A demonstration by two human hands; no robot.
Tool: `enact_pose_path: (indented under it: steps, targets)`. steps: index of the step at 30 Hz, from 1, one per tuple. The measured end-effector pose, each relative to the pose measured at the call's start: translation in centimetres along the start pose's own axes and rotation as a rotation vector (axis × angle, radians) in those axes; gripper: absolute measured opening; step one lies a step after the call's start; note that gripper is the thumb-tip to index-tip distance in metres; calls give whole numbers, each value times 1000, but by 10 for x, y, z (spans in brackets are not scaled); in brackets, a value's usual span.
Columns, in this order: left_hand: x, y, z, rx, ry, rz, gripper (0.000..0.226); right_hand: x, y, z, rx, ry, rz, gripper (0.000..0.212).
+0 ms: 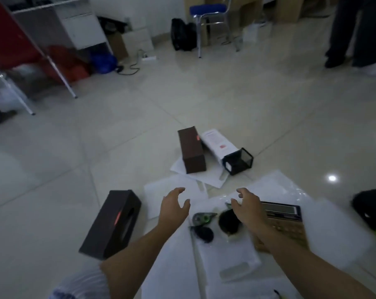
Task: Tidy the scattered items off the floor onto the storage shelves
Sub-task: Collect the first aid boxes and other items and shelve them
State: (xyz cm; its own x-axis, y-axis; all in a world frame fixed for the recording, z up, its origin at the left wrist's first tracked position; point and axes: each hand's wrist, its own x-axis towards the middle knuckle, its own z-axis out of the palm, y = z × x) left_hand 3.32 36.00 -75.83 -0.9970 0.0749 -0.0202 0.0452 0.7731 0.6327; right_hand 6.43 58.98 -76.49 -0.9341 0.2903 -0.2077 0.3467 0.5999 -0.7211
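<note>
Both hands are reaching out low in the middle of the frame, holding nothing: the left hand (175, 205) is hovering with fingers loosely spread over a white sheet (161, 194), and the right hand (246, 205) is hanging just right of it, fingers relaxed and slightly curled, above a calculator (284, 214) and a dark round item (228, 221) too blurred to name. Between the two wrists a correction-tape dispenser (202, 217) and a small black object (203, 234) are lying on more white papers (226, 255), so the small things are sitting right under the forearms. At lower left a dark tissue box (111, 223) is lying on the tiled floor (75, 147). Above the hands, at frame centre, a brown box (191, 149) is standing on a sheet, touching a white carton (215, 143), with a black mesh holder (238, 161) tipped on its side at the carton's near end. A rack with metal legs (60, 72) and red fabric is filling the upper left; its shelves are not clearly showing. A blue chair (208, 9) is standing at top centre, and a person's dark trouser legs (342, 29) are showing at upper right.
</note>
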Motion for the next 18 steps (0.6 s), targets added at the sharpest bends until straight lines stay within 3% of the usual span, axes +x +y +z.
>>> enact_pose_path:
  steps: [7,9,12,15,18]
  targets:
    - [-16,-69,-38,-64,237,-201,44,27,-49,52,-26,-74,-136,41]
    - [-20,-95,-56,172,273,-253,55,30,-60,72,-14,-101,-173,42]
    - [-37,-140,-88,481,210,-501,87,29,-70,104,41,-98,-240,40]
    - [-55,-170,-99,431,152,-691,109,29,-75,131,67,-96,-284,39]
    - [-67,-185,-98,328,172,-718,116,26,-73,151,112,-80,-266,40]
